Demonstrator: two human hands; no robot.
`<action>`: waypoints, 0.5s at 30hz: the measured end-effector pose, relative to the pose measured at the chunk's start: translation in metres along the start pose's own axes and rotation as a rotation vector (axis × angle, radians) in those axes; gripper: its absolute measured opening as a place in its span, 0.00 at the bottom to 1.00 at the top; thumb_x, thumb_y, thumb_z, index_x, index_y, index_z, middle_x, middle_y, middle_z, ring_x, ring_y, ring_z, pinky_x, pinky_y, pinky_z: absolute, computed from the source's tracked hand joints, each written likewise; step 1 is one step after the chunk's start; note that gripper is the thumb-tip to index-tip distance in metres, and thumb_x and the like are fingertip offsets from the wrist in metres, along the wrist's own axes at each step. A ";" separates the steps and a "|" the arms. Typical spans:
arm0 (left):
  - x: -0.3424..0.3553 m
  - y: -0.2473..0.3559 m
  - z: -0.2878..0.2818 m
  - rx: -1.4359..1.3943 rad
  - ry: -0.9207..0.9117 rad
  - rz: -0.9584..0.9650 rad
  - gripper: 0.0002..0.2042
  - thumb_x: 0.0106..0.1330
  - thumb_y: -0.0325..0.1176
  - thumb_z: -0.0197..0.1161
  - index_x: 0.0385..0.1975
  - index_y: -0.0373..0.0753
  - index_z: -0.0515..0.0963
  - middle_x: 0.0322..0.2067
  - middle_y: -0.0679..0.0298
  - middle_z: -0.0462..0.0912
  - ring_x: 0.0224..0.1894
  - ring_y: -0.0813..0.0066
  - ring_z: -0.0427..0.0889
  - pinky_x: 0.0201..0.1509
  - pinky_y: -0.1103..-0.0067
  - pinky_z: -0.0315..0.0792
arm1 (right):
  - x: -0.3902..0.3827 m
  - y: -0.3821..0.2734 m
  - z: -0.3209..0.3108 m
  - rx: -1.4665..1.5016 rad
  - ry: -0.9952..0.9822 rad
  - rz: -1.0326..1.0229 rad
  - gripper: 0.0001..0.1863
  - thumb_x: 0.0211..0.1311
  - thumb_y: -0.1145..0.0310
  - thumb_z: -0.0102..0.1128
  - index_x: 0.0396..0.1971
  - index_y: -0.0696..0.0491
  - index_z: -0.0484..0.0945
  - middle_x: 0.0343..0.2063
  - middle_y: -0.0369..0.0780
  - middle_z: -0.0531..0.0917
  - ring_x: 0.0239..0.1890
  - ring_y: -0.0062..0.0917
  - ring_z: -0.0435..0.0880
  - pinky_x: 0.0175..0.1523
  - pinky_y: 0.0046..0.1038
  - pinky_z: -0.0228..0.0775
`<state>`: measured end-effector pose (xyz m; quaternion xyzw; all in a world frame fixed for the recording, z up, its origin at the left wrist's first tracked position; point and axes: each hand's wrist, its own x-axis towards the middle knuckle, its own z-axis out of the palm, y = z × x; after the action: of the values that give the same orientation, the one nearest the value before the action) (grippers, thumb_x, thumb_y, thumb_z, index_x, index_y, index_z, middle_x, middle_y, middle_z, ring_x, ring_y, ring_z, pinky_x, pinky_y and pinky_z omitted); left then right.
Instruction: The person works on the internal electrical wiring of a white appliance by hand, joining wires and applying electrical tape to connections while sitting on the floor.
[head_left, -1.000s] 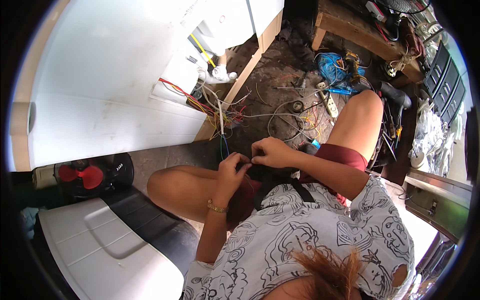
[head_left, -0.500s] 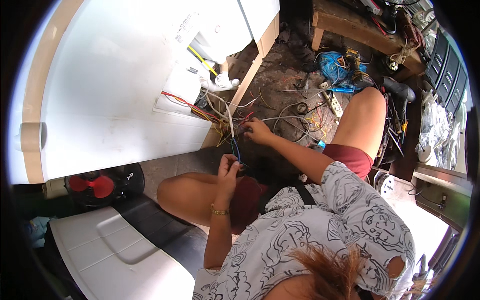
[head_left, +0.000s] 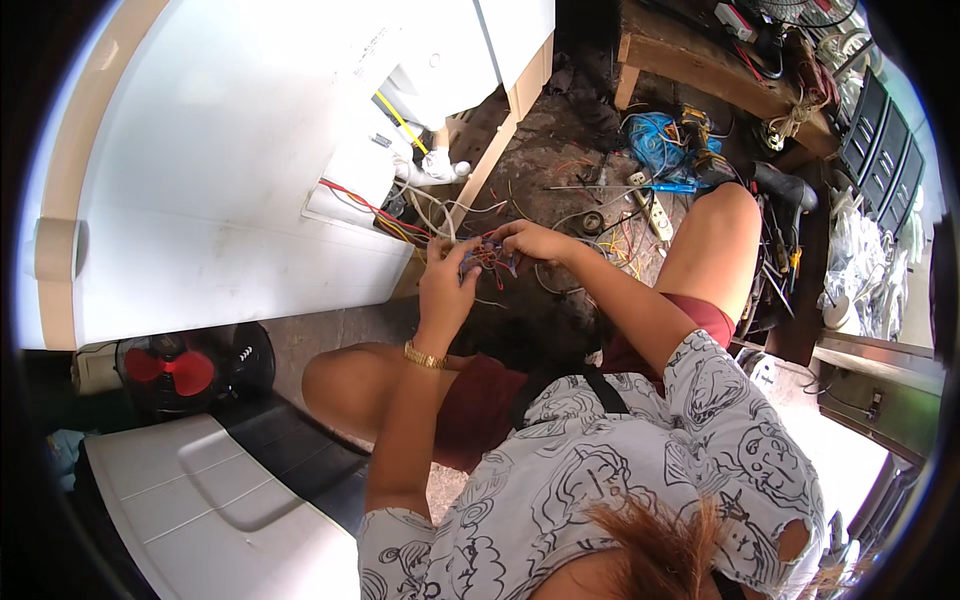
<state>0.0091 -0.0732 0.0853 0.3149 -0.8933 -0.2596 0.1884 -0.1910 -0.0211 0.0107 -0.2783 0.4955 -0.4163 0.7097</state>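
Observation:
A tangle of thin coloured wires (head_left: 492,258) lies between my two hands, beside the opening in a big white appliance (head_left: 220,180). My left hand (head_left: 446,290) is closed on the tangle from its left side. From the right, my right hand (head_left: 535,242) pinches the same wires, its fingertips partly hidden among them. Red and yellow wires (head_left: 375,212) run out of the appliance toward my hands. A white cable (head_left: 448,222) also comes down to them. Above it, a white pipe fitting (head_left: 437,172) sticks out next to a yellow strip (head_left: 400,122).
On the floor lie a blue-handled long screwdriver (head_left: 672,187), a power strip (head_left: 652,208), a roll of tape (head_left: 593,222) and a power drill (head_left: 698,135) by a blue plastic bag (head_left: 652,142). A wooden bench (head_left: 720,62) stands behind. A black fan with red blades (head_left: 170,372) sits at left.
My left hand has moved up from the blue wire end to the tangle, beside my right hand. The tangle is now gathered between both hands. The view has shifted slightly.

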 end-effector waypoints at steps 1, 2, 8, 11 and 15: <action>0.005 -0.002 0.003 -0.050 -0.017 0.024 0.24 0.55 0.25 0.66 0.55 0.42 0.75 0.42 0.57 0.78 0.45 0.58 0.79 0.47 0.72 0.73 | -0.004 -0.004 0.001 0.005 -0.020 0.019 0.23 0.53 0.77 0.49 0.52 0.61 0.72 0.34 0.41 0.81 0.29 0.25 0.83 0.33 0.30 0.81; 0.009 -0.003 0.006 -0.100 -0.034 0.047 0.25 0.55 0.25 0.66 0.56 0.43 0.75 0.44 0.57 0.78 0.47 0.58 0.79 0.49 0.71 0.73 | -0.007 -0.007 0.004 0.130 -0.066 0.003 0.22 0.54 0.77 0.50 0.52 0.61 0.72 0.34 0.40 0.81 0.30 0.24 0.83 0.36 0.31 0.81; 0.018 -0.004 0.025 -0.264 -0.092 0.062 0.20 0.52 0.22 0.65 0.47 0.40 0.79 0.45 0.58 0.80 0.46 0.59 0.81 0.48 0.71 0.74 | -0.015 0.003 -0.001 0.451 -0.171 -0.052 0.15 0.63 0.75 0.57 0.49 0.59 0.74 0.32 0.39 0.81 0.37 0.25 0.83 0.48 0.38 0.81; 0.021 -0.002 0.029 -0.314 -0.109 0.061 0.15 0.51 0.22 0.64 0.41 0.37 0.80 0.41 0.59 0.81 0.43 0.60 0.82 0.47 0.72 0.75 | -0.020 0.018 -0.005 0.522 -0.125 -0.066 0.16 0.64 0.72 0.59 0.50 0.59 0.73 0.32 0.37 0.81 0.36 0.24 0.83 0.47 0.37 0.81; 0.013 -0.014 0.035 -0.397 -0.082 0.015 0.09 0.52 0.24 0.67 0.33 0.34 0.81 0.34 0.58 0.81 0.39 0.64 0.82 0.43 0.75 0.74 | -0.037 0.020 0.012 0.489 0.074 -0.110 0.13 0.64 0.71 0.60 0.46 0.59 0.76 0.31 0.36 0.82 0.33 0.21 0.82 0.44 0.31 0.80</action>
<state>-0.0115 -0.0789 0.0512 0.2541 -0.8339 -0.4416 0.2122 -0.1791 0.0212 0.0162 -0.1095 0.3897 -0.5718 0.7136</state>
